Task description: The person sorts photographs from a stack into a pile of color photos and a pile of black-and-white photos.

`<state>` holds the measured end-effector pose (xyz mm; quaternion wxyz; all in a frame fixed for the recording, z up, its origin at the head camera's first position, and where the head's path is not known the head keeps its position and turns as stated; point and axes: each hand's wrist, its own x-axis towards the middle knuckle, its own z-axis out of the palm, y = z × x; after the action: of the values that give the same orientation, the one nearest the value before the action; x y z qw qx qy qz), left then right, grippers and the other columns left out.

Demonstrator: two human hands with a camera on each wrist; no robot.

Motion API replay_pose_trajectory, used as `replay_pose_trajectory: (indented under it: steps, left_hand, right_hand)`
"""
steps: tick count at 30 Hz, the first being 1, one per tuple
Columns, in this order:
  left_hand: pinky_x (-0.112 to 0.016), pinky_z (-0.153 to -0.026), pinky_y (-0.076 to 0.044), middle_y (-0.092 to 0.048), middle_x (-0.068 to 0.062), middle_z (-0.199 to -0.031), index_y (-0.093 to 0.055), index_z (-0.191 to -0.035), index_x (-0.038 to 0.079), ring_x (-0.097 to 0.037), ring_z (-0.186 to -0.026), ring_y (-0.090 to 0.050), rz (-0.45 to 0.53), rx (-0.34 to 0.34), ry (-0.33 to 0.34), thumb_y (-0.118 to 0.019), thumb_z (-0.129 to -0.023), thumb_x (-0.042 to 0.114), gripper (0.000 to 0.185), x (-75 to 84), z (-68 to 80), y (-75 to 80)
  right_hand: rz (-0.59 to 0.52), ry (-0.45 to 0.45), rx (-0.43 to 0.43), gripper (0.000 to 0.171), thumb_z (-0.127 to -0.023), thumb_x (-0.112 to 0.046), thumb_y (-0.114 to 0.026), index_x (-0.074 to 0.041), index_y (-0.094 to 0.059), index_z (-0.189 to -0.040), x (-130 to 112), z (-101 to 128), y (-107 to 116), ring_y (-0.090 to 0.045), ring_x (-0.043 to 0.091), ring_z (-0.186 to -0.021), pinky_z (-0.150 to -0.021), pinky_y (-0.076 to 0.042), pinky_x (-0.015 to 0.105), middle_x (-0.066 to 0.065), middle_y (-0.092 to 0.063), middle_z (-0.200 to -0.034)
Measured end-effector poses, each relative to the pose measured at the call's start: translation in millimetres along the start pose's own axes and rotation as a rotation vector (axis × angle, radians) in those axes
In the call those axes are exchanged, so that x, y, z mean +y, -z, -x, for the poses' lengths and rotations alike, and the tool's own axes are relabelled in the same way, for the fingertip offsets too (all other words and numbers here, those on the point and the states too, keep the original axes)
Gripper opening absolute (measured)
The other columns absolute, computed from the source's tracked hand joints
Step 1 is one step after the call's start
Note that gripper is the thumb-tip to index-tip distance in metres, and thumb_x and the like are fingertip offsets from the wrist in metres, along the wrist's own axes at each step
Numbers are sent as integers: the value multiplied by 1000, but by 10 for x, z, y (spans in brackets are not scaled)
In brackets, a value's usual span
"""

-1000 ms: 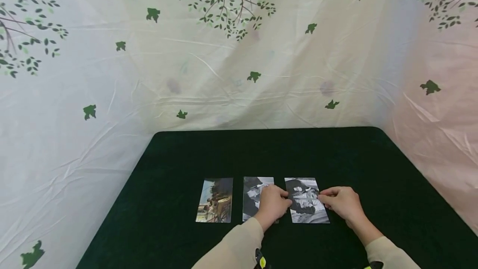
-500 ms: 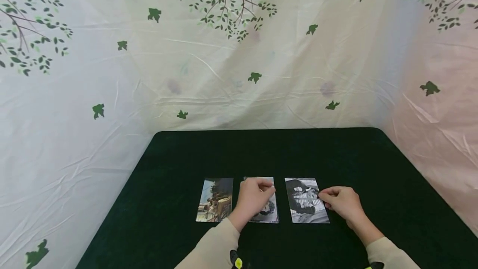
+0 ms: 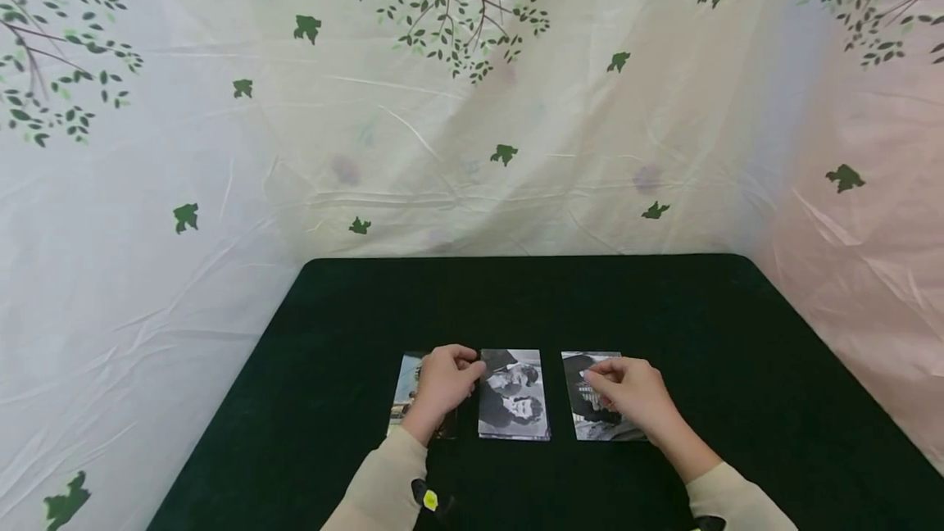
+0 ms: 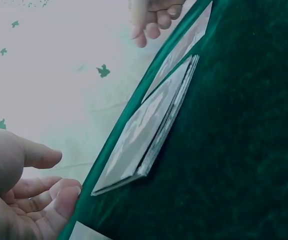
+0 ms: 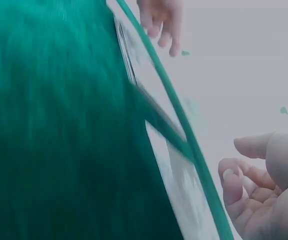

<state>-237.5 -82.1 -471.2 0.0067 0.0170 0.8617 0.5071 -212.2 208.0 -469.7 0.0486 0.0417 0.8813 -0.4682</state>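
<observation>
- On a dark green table cloth, before a backdrop sheet printed with leaves and branches, a person in pale sleeves works over three photographs laid side by side.
- Left hand: poised over the colour photo at the left end of the row, covering most of it. The left wrist camera shows the fingers loosely curled with nothing between them. Whether they brush the print cannot be told.
- Right hand: over the right-hand black-and-white photo, hiding its near half. From the right wrist camera the fingers are relaxed and half bent just above the print, gripping nothing.
- Middle photo: uncovered between the two hands, flat on the cloth. Seen edge-on from the left wrist, it looks thicker than one sheet, possibly a small stack.
- Judged from these views, the step in hand is one hand addressing each outer photo, with neither print lifted.
- Any pick-up from here would call for a fingertip or nail worked under a thin edge lying flat on soft cloth. A pinch from above would likely slide the print out of its row.
</observation>
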Motion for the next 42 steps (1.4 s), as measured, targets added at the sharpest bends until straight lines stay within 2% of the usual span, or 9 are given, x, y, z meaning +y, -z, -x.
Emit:
replay_pose_trajectory:
  steps: [6, 10, 15, 21, 25, 27, 32, 37, 42]
  left_hand:
    - [-30, -54, -49, -64, -5, -72, -65, -109, -1, -15, -57, -59, -37, -55, 38, -70, -88, 19, 30, -27, 11, -9]
    - [-30, -53, -49, -62, -4, -73, -66, -106, 0, -15, -56, -60, -93, -99, 71, -72, -86, 22, 31, -31, 22, -47]
    - [-29, -53, -50, -59, -4, -75, -68, -99, 2, -15, -54, -59, -151, -121, 99, -75, -84, 24, 28, -17, 50, -98]
    - [-28, -50, -47, -59, -4, -62, -69, -82, 6, -16, -51, -58, -218, -159, 106, -76, -83, 23, 18, 47, 83, -117]
    - [-28, -47, -44, -57, -4, -53, -66, -66, 7, -16, -47, -57, -286, -173, 105, -77, -82, 26, 27, 94, 68, -119]
    - [-28, -47, -43, -57, -5, -53, -65, -68, 5, -17, -46, -56, -315, -169, 114, -78, -80, 28, 29, 108, 54, -120]
    - [-29, -46, -42, -56, -8, -58, -64, -85, 2, -19, -47, -55, -343, -140, 142, -81, -76, 30, 35, 115, 34, -147]
    - [-29, -45, -42, -55, -8, -60, -63, -87, 1, -19, -47, -55, -344, -117, 147, -83, -74, 29, 37, 94, 34, -183]
    - [-29, -47, -44, -55, -8, -63, -63, -85, 1, -18, -50, -56, -315, -135, 140, -83, -74, 28, 35, 72, 18, -182]
  right_hand:
    - [16, 36, -29, 26, -87, -29, -71, -9, -69, -103, -205, 5, -326, -60, 15, -64, -59, -51, 31, 2, -65, -77]
    - [5, 62, -37, 24, -86, -23, -73, -6, -69, -101, -219, -29, -469, -60, 15, -61, -57, -51, 30, 2, -64, -73]
    - [-15, 56, -63, 27, -81, -19, -77, -2, -69, -101, -201, -50, -564, -62, 14, -60, -56, -53, 30, 0, -66, -71]
    - [14, 49, -90, 32, -79, -20, -79, -2, -68, -104, -192, -52, -608, -64, 14, -61, -56, -52, 30, -2, -67, -71]
    - [22, 76, -89, 33, -79, -18, -79, -1, -67, -104, -191, -46, -635, -64, 13, -61, -56, -53, 30, -1, -67, -71]
    - [27, 85, -89, 33, -79, -16, -79, -1, -67, -104, -198, -46, -652, -64, 13, -60, -57, -53, 30, -1, -66, -70]
    - [47, 92, -82, 31, -79, -17, -79, -3, -67, -104, -208, -52, -674, -62, 12, -60, -57, -52, 29, -2, -64, -68]
    - [57, 95, -82, 31, -79, -18, -79, -3, -67, -104, -201, -53, -675, -62, 12, -60, -56, -51, 29, -2, -64, -68]
    - [60, 97, -78, 31, -79, -18, -79, -3, -67, -103, -187, -43, -662, -61, 12, -59, -55, -51, 30, -1, -63, -68]
